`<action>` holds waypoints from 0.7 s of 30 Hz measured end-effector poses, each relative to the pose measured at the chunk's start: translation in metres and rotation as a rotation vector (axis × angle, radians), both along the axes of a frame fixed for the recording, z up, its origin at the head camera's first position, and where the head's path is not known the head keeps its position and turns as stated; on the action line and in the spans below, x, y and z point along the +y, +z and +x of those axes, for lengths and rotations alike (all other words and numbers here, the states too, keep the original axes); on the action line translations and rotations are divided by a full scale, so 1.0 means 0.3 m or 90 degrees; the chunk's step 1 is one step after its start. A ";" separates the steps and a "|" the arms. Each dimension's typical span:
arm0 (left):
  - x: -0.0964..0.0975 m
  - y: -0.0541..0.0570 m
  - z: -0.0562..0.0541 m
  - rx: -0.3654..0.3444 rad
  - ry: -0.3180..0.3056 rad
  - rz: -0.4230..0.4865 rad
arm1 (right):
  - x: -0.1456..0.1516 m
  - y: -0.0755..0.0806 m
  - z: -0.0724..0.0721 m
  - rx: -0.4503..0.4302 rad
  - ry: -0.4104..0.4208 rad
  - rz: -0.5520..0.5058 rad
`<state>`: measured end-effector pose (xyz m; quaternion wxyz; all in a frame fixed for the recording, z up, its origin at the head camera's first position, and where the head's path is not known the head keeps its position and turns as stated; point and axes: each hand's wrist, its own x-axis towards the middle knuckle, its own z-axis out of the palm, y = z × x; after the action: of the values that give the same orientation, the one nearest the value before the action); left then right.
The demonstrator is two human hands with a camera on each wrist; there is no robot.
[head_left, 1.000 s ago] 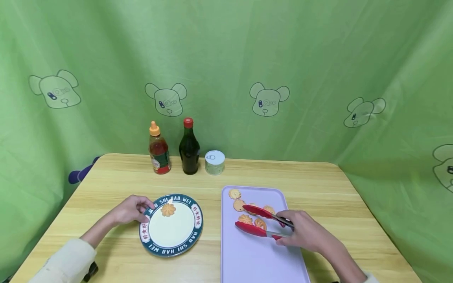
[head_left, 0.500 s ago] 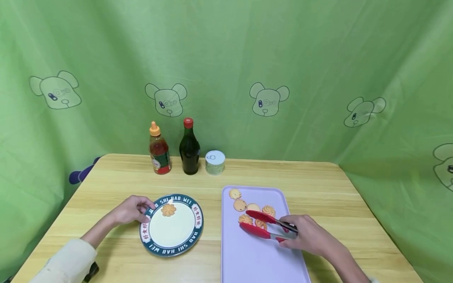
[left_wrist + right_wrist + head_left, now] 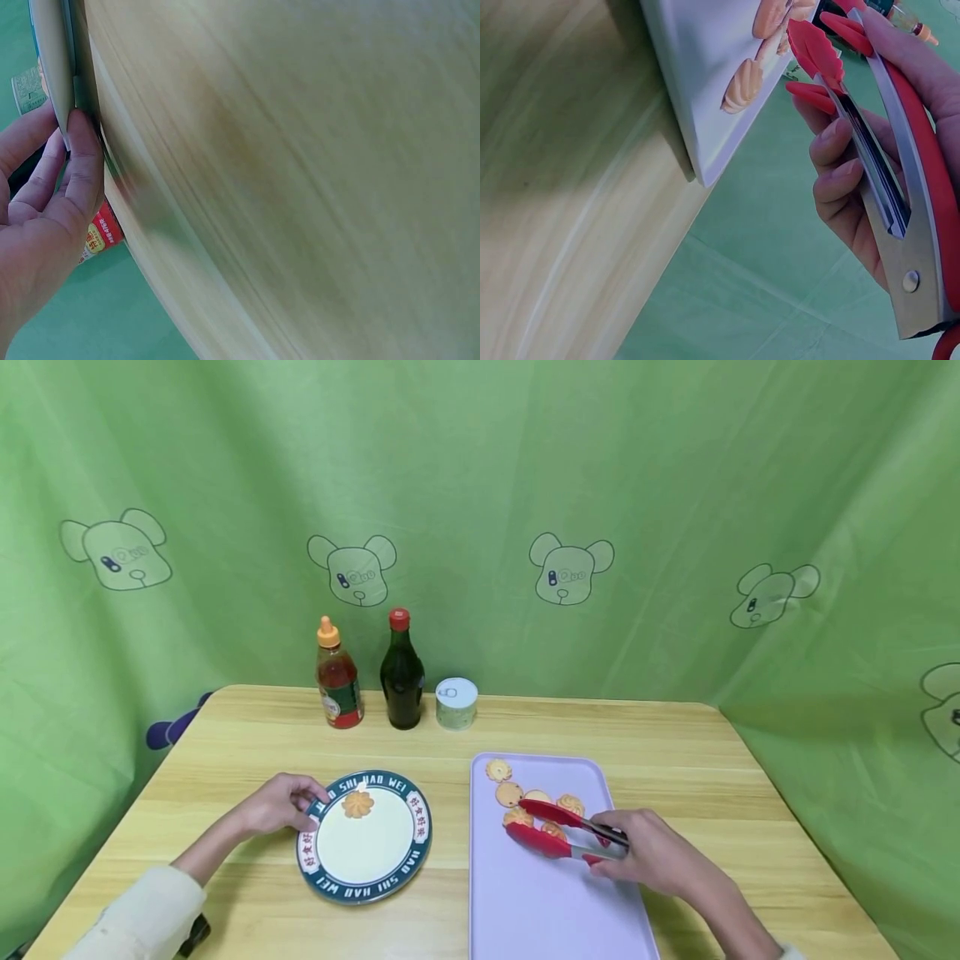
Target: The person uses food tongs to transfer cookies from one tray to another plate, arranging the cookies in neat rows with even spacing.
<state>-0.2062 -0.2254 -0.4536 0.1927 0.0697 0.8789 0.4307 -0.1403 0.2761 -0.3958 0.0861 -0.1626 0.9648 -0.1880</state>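
Red-headed tongs (image 3: 542,841) sit in the right hand (image 3: 647,853), whose fingers curl round the arms; the two heads stand apart. Between their tips lies a fluted cookie (image 3: 517,817) on the lilac tray (image 3: 558,910); whether the heads already pinch it firmly cannot be told. Just behind it, between the arms, lies a pretzel-shaped cookie (image 3: 553,830), partly covered.

To pick up cleanly, the person would do best to centre the tips on the fluted cookie alone, keep them low against the tray, and squeeze gently, since it looks likely to crumble; too wide a bite may drag the pretzel-shaped one along. Other cookies (image 3: 509,794) lie just beyond.

Well to the left, the left hand (image 3: 277,806) pinches the rim of the plate (image 3: 367,856), a sensible way to steady it; one flower-shaped cookie (image 3: 357,805) lies there.

Compared with a second ago, the tongs' heads are closer together, and the fluted cookie sits slightly farther from the person. The left hand and plate look unchanged.
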 end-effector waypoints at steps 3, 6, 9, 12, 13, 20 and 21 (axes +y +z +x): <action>0.000 0.000 -0.001 0.000 -0.001 0.000 | -0.010 0.011 -0.009 0.010 0.006 0.006; 0.000 0.000 -0.001 -0.002 0.002 0.000 | -0.024 0.023 -0.021 0.030 0.011 0.011; 0.000 0.000 0.000 -0.002 0.002 -0.001 | -0.043 0.034 -0.034 0.046 0.013 0.013; 0.000 0.001 0.002 -0.001 0.000 0.000 | -0.064 0.041 -0.047 0.059 0.025 0.009; 0.000 0.002 0.002 -0.001 0.000 0.000 | -0.071 0.043 -0.051 0.059 0.027 0.005; 0.002 0.003 0.000 0.001 0.001 -0.002 | -0.128 0.044 -0.098 0.071 0.056 -0.021; 0.002 0.003 -0.001 0.001 0.001 -0.003 | -0.139 0.043 -0.107 0.072 0.062 -0.024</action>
<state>-0.2063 -0.2249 -0.4526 0.1918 0.0693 0.8800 0.4289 -0.1723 0.2346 -0.3828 0.0374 -0.2216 0.9553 -0.1923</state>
